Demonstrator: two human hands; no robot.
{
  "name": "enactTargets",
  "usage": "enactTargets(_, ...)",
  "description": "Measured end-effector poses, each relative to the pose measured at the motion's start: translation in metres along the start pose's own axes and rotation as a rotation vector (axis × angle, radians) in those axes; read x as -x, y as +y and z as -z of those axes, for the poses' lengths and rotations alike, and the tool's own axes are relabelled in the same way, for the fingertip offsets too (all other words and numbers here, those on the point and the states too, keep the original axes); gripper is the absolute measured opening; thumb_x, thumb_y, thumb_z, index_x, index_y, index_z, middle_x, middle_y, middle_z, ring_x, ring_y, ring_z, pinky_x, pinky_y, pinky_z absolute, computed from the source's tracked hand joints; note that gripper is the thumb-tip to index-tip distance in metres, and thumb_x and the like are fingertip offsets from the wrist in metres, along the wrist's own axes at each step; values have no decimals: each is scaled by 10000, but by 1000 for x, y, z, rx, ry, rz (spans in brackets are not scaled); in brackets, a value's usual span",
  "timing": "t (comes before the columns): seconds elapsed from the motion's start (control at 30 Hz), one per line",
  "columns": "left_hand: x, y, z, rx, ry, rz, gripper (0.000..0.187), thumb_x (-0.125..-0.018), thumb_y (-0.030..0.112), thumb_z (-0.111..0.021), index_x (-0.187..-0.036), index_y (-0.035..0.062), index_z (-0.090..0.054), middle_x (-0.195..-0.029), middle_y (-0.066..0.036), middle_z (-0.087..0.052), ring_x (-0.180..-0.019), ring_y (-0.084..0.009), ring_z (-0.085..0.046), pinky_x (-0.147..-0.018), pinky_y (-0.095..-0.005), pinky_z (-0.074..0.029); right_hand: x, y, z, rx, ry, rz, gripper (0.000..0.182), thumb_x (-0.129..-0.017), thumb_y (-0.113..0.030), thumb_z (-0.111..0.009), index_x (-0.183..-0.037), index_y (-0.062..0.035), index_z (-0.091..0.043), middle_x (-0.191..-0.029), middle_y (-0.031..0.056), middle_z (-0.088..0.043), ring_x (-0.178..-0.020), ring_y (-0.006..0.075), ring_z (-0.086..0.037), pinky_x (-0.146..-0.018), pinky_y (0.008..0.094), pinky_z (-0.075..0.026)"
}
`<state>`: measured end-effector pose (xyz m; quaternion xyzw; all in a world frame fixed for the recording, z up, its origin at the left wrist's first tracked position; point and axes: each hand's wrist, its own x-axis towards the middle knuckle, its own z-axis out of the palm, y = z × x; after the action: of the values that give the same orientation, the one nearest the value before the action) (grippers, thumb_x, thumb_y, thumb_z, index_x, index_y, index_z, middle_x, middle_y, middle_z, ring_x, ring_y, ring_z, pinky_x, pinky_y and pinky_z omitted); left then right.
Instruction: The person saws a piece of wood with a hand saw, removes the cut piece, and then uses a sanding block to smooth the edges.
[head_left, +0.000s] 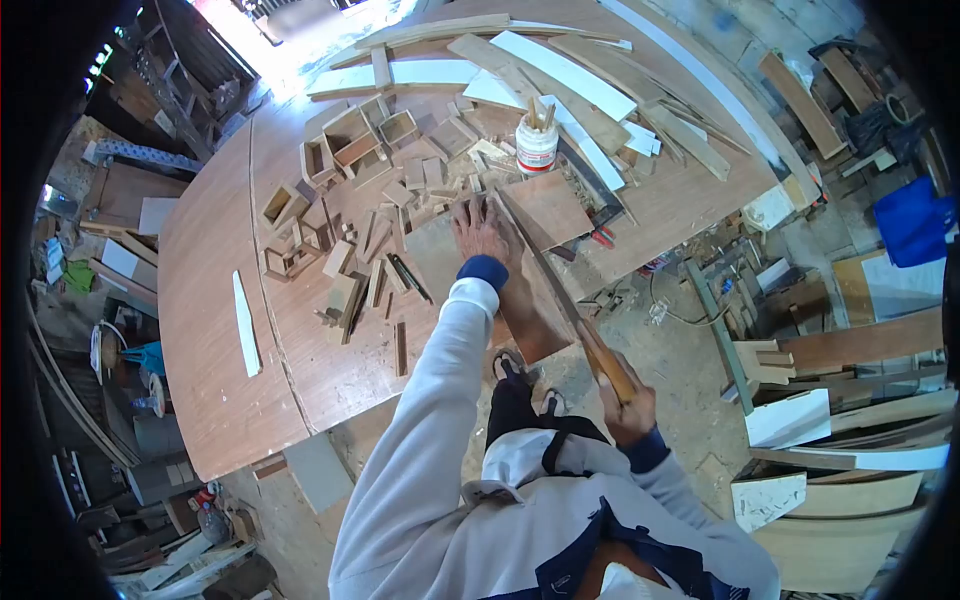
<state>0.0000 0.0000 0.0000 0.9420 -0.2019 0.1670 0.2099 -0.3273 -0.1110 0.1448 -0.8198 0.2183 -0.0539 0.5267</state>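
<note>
My right hand (630, 405) is wrapped round the wooden handle of a handsaw (545, 268), its long blade slanting up and away to the left. The blade lies along the right edge of a board (532, 322) that overhangs the front of the table. My left hand (478, 228) presses flat on the board's far part, fingers spread, close left of the blade. Right of the saw lies a square wooden piece (550, 208). Beyond it stands a white jar (536, 145) with sticks in it.
Small wooden boxes (350, 140) and loose offcuts crowd the table (205, 300) on the left. Long planks (565, 72) pile up at the back. A red-handled tool (602, 237) lies near the right edge. Stacked boards (850, 510) fill the floor at right.
</note>
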Motion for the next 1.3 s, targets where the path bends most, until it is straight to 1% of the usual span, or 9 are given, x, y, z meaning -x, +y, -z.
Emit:
enactTargets(0.3,-18,4,10,22,34,-42,628,-679,119,-598,-1303,86,-536,-1396,-120,-397,-1324,-406,-284,-1091,-538,-237,-78,2,-35,44,63,205,433,-869,-171,-602,-1271,-26,-528,-1004,238,-653,-946,339,-671,-785,350,-527)
enactTargets(0.37,-16,0,3,-56,135,-62,421,-814,182,-540,-1218,79,-597,-1365,-108,-443,-1276,-384,-348,-1065,-515,-284,-34,14,-20,-36,121,258,427,-864,-184,-618,-1254,-30,-539,-944,252,-646,-901,388,-653,-748,372,-530)
enactTargets(0.5,-16,1,12,-19,-54,-17,631,-697,140,-597,-1321,92,-525,-1428,-112,-379,-1359,-403,-245,-1109,-542,-209,-23,19,-16,-40,153,307,462,-863,-210,-629,-1261,-1,-521,-950,266,-640,-887,410,-639,-729,392,-528)
enactTargets(0.67,-3,10,20,-36,58,-59,487,-774,160,-561,-1255,81,-575,-1379,-132,-430,-1274,-398,-349,-1072,-503,-284,-77,-8,-33,80,-1,102,515,-865,-229,-620,-1310,-5,-487,-1073,234,-650,-944,361,-664,-772,385,-533)
enactTargets(0.77,-3,1,6,-6,-23,1,619,-704,153,-595,-1316,90,-528,-1426,-107,-383,-1357,-400,-248,-1112,-536,-203,-26,27,-18,102,139,347,502,-862,-241,-633,-1300,-33,-504,-1010,233,-657,-910,365,-668,-742,379,-536)
enactTargets(0.9,-3,-4,4,-35,-5,-49,639,-696,184,-609,-1323,99,-523,-1426,-97,-384,-1356,-399,-249,-1118,-534,-192,-10,8,-11,-24,109,230,501,-862,-235,-640,-1297,-26,-506,-987,243,-655,-917,350,-672,-738,365,-532)
enactTargets(1.0,-1,1,7,-73,22,-68,649,-680,187,-620,-1316,98,-526,-1419,-102,-389,-1350,-399,-259,-1117,-535,-195,-61,-13,-25,-38,12,14,379,-890,-118,-603,-1232,40,-553,-998,204,-669,-939,186,-661,-830,308,-502)
enactTargets(1.07,-2,13,24,-25,23,-36,476,-809,186,-527,-1273,85,-564,-1377,-148,-437,-1307,-410,-317,-1088,-512,-260,-80,-3,-39,71,42,146,479,-856,-160,-618,-1302,-22,-507,-1006,213,-670,-957,288,-679,-784,335,-532)
enactTargets(1.3,-1,5,15,-53,49,-40,436,-844,209,-494,-1258,103,-586,-1370,-132,-444,-1297,-410,-325,-1079,-529,-266,-14,12,-11,-14,124,311,472,-878,-223,-618,-1290,-23,-507,-862,234,-653,-838,374,-674,-691,363,-535)
